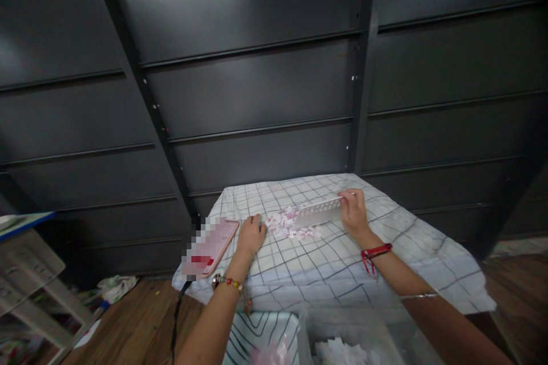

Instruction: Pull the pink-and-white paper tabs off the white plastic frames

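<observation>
My right hand, with a red string bracelet on the wrist, pinches the end of a white perforated plastic board. The board stands on its long edge, slanted, against a heap of small white and pink paper pieces on a checked cloth. My left hand rests palm down on the cloth just left of the heap, its fingers slightly bent and apart, with nothing seen in it. Part of the heap is hidden behind the board.
A phone in a pink case lies left of my left hand, with a black cable hanging down. In front of me are a clear bin holding white paper pieces and a patterned tray. Dark panels rise behind the table.
</observation>
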Demonstrator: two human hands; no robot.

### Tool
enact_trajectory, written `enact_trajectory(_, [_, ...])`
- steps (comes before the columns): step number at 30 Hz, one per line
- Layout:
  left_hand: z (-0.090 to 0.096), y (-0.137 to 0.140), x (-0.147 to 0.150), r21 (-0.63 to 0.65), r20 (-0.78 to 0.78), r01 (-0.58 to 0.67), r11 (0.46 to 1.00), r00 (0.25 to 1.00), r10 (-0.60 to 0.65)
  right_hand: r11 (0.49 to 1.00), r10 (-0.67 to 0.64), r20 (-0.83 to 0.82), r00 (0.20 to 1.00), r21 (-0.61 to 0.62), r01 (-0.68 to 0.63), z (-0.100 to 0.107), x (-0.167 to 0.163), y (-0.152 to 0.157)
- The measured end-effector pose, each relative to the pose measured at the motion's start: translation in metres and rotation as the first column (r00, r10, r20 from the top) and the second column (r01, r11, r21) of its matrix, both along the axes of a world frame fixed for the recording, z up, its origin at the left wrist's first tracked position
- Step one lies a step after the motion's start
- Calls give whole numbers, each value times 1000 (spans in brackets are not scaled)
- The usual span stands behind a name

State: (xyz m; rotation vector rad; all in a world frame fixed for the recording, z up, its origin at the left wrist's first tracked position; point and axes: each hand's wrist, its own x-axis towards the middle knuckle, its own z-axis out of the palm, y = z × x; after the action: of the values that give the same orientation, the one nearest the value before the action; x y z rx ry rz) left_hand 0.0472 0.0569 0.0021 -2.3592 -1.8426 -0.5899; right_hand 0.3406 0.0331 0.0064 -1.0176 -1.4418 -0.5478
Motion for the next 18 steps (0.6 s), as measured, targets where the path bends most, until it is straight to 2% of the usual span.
enact_trajectory(4, [1,0,-1,-5,6,4,1000,1000,-4,1000,-26,-14,1000,1,27,5,-3,-3])
enact_trajectory(8, [1,-1,-2,-8,36,4,1000,999,-4,1000,-20,20,1000,-17,20,19,-9,-10])
enact_trajectory(14, [2,-3,-3,-9,102,18,1000,995,-17,998,34,104,994,-51,-29,51,-31,-17])
enact_trajectory(18, [3,-4,-5,-12,125,23,1000,992,-21,991,95,202,975,-109,-74,59,-51,-16])
